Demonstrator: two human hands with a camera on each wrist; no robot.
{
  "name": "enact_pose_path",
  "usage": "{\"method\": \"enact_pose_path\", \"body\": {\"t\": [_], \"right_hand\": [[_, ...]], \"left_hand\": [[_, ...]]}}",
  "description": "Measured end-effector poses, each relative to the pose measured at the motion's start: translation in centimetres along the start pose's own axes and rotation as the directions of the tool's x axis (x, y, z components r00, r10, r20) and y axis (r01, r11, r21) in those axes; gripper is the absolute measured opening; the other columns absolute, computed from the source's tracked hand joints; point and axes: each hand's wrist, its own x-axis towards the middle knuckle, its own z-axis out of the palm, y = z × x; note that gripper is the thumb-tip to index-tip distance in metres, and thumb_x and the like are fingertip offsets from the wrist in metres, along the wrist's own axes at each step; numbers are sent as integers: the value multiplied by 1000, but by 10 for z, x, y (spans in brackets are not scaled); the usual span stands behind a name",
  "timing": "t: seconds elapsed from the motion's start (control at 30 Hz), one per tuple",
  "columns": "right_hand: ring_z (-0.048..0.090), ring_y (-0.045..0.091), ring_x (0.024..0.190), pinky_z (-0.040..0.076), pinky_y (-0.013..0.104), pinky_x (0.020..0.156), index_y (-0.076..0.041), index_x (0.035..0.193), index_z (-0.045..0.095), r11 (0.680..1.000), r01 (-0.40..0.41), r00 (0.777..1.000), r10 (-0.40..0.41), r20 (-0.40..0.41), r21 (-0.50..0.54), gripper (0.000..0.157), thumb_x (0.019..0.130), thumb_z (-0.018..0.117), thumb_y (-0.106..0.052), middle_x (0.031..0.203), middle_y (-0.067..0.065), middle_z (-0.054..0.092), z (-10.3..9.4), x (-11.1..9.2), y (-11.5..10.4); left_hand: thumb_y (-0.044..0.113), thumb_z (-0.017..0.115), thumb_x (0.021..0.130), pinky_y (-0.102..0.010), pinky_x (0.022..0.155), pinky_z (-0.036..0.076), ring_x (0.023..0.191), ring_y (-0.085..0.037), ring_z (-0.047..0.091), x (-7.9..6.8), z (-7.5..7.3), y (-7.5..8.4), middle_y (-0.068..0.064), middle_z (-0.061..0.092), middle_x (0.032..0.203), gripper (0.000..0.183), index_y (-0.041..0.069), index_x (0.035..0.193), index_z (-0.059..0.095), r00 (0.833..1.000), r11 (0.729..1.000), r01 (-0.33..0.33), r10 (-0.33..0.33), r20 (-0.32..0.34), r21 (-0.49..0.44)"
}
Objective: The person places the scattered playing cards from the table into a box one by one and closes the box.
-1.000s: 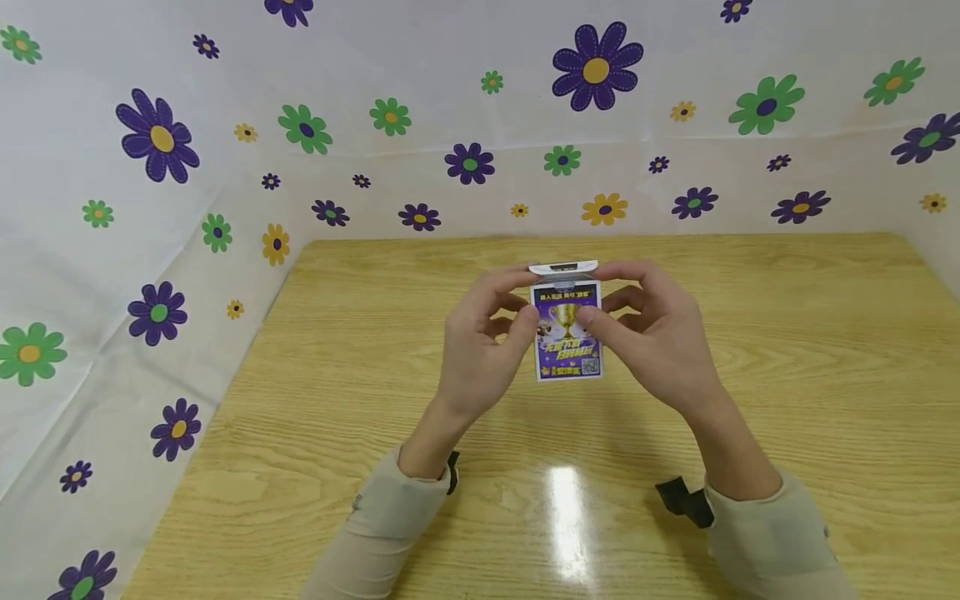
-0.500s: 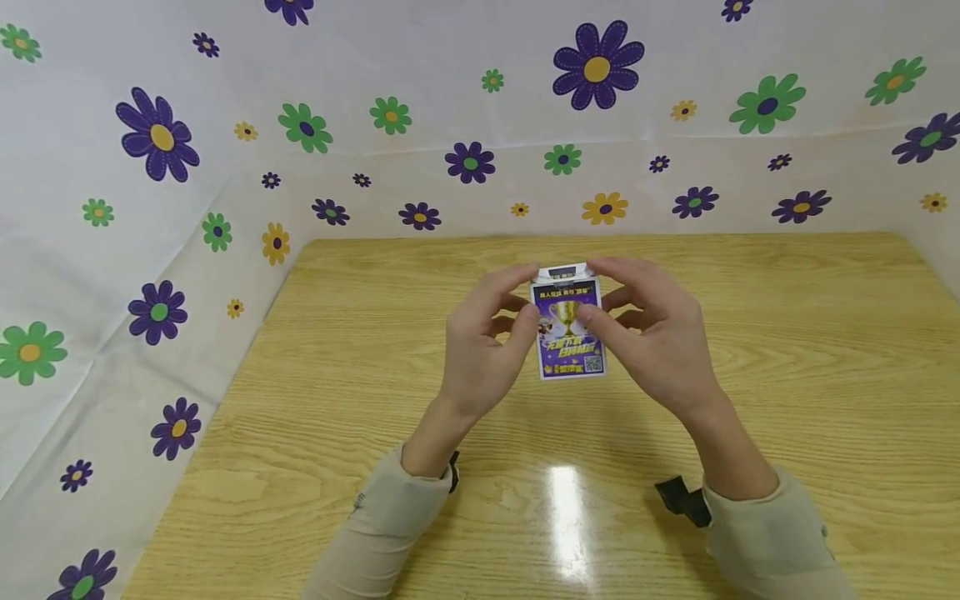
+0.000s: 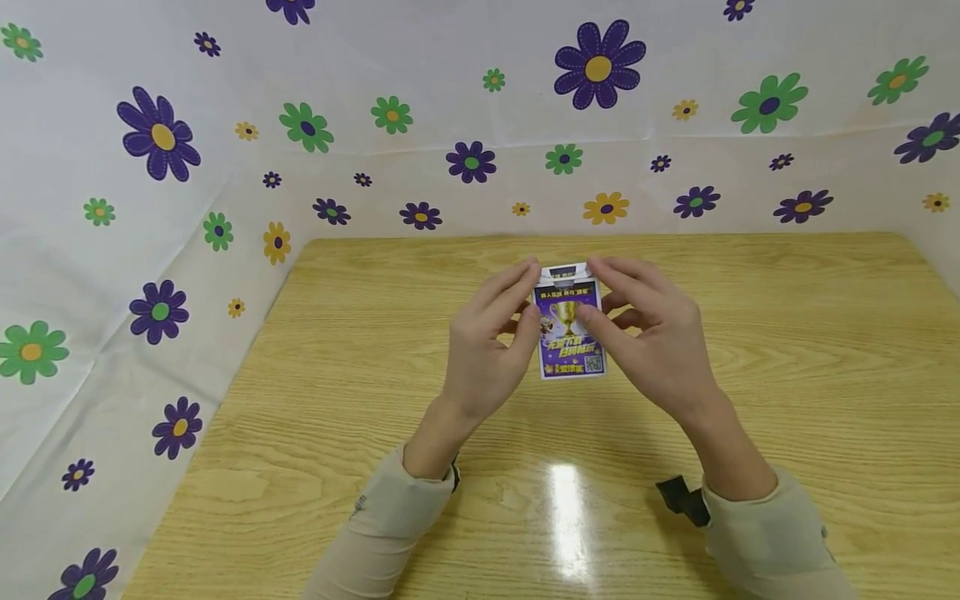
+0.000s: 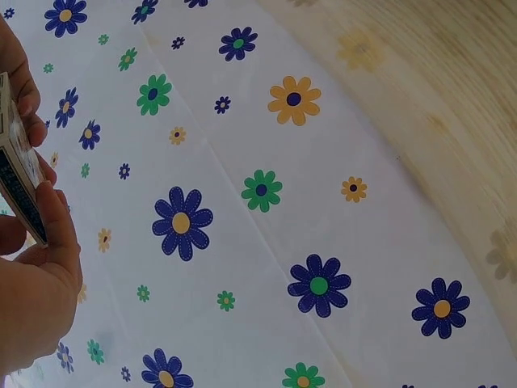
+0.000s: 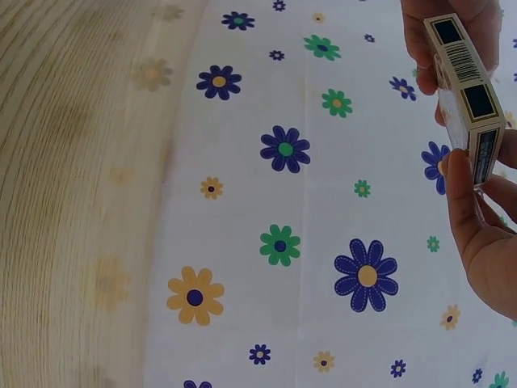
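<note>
Both hands hold a small playing-card box [image 3: 570,333] over the middle of the table. Its purple face carries a gold trophy, yellow lettering and a QR code. At its far end the white flap [image 3: 564,272] leans toward the purple face. My left hand [image 3: 489,342] grips the left side, thumb on the face edge and forefinger at the flap's left corner. My right hand [image 3: 660,342] holds the right side, thumb on the face and forefinger at the flap's right corner. A barcode shows on the box's narrow side [image 5: 464,65] in the right wrist view.
The wooden table [image 3: 337,400] meets a white cloth [image 3: 420,75] printed with purple, green and yellow flowers, at the back and left. A black strap piece [image 3: 682,500] sticks out by the right cuff.
The flap, raised with a gap below it a second ago, has tipped down toward the box's face. My left fingers have closed together at its left corner. My right hand stays nearly still.
</note>
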Motion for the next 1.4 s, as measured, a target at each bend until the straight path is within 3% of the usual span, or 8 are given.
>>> {"method": "enact_pose_path", "body": {"t": [0.23, 0.5, 0.7, 1.4], "right_hand": [[63, 9, 80, 55, 17, 66, 3, 125, 66, 1000, -9, 1000, 9, -3, 6, 43, 83, 74, 9, 122, 13, 64, 1, -3, 1], [65, 16, 79, 55, 15, 66, 3, 126, 65, 998, 7, 1000, -5, 27, -59, 44, 83, 74, 8, 124, 15, 64, 4, -11, 3], [66, 21, 78, 54, 13, 66, 6, 125, 65, 994, 54, 998, -50, 43, -91, 43, 84, 74, 7, 122, 18, 64, 5, -10, 5], [66, 19, 77, 54, 14, 65, 4, 113, 71, 996, 45, 999, -46, -14, -82, 28, 85, 72, 8, 116, 14, 65, 6, -2, 3]], "left_hand": [[-4, 67, 90, -22, 65, 58, 78, -25, 68, -3, 1, 1, -23, 62, 124, 35, -11, 124, 63, 1000, 999, 31, -31, -3, -19], [-2, 68, 90, -22, 65, 58, 77, -25, 68, -12, 3, 2, -23, 63, 124, 35, -11, 123, 63, 998, 997, 70, -70, 0, -21], [-2, 67, 90, -21, 66, 58, 77, -24, 68, -13, 2, 1, -23, 63, 124, 34, -11, 123, 63, 998, 998, 68, -68, 4, 0], [-2, 69, 90, -21, 61, 57, 74, -24, 69, -3, 0, 1, -20, 64, 117, 24, -7, 113, 68, 999, 999, 37, -37, 4, -19]]}}
